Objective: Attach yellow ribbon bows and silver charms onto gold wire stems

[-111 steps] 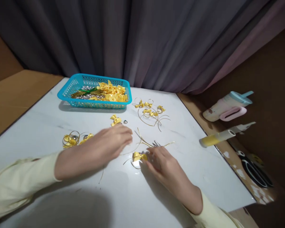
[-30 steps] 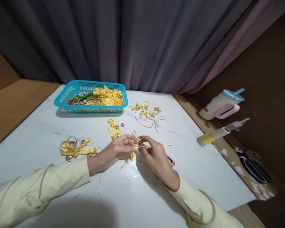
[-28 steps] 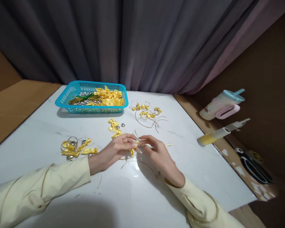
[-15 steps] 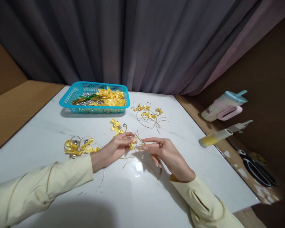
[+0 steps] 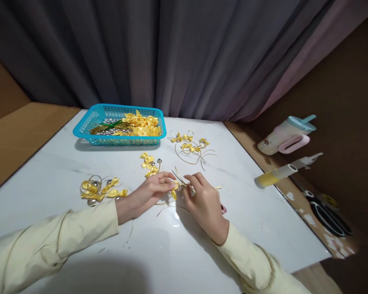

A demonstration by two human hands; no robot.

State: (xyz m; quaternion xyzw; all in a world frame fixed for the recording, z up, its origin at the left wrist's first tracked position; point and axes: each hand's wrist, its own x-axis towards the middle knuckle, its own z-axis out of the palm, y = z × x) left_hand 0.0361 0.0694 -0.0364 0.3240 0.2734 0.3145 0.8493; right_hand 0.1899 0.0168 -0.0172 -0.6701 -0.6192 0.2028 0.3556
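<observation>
My left hand [image 5: 151,191] is closed, pinching a yellow ribbon bow [image 5: 174,192] between thumb and fingertips. Thin gold wires [image 5: 178,174] stick out from the bow toward my right hand [image 5: 207,204], whose bent fingers are closed on them. Just beyond my left hand lie several loose yellow bows [image 5: 147,161] and a silver bell [image 5: 159,161]. Left of my left wrist is a cluster of bows with bells and wire loops [image 5: 99,190]. Part of a small pink object [image 5: 223,208] shows behind my right hand; the rest is hidden.
A blue plastic basket [image 5: 119,141] at the back holds bows, bells and a green-tied wire bundle. More wired bows [image 5: 187,146] lie right of it. Along the right edge are a lidded cup [image 5: 283,136], a yellow-filled tube [image 5: 276,175] and black-handled scissors [image 5: 328,218].
My right hand has turned over, its back now facing up, and its fingers have bent in closer to the bow. My left hand keeps its hold on the bow, nearly still.
</observation>
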